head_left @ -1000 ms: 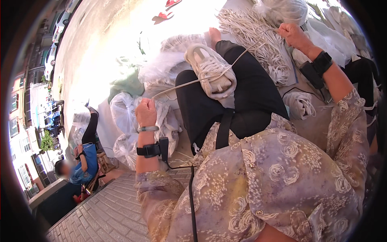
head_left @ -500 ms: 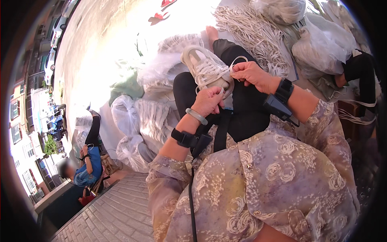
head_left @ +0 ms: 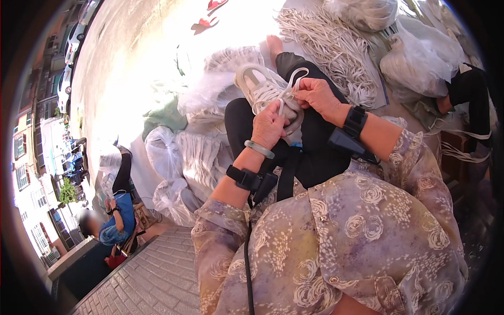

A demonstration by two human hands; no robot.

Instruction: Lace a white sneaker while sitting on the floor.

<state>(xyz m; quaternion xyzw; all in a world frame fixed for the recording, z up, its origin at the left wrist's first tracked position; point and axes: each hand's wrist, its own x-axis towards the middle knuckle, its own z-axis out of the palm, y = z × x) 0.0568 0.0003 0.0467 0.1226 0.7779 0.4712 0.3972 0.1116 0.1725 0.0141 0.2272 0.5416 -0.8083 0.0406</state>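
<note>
A white sneaker (head_left: 255, 84) rests on my lap between my black-clad legs, its toe pointing away from me. White shoelaces (head_left: 301, 72) cross its front, and one loop stands up near the ankle opening. My left hand (head_left: 269, 126) is closed in a pinch on a lace at the near side of the shoe. Just right of it, my right hand (head_left: 318, 97) pinches the looped lace between thumb and fingers. The two hands are close together, and my left fingers hide part of the shoe's collar.
A large heap of white laces (head_left: 336, 58) lies beyond my right knee. Clear plastic bags (head_left: 163, 152) sit to the left, and more bulging bags (head_left: 415, 63) at the far right. Another person in blue (head_left: 118, 218) sits at the left; a dark-trousered leg (head_left: 467, 94) shows at right.
My hands have come closer together over the shoe. The right one has moved slightly left, and the lace loop now stands higher above it. The sneaker has shifted a little.
</note>
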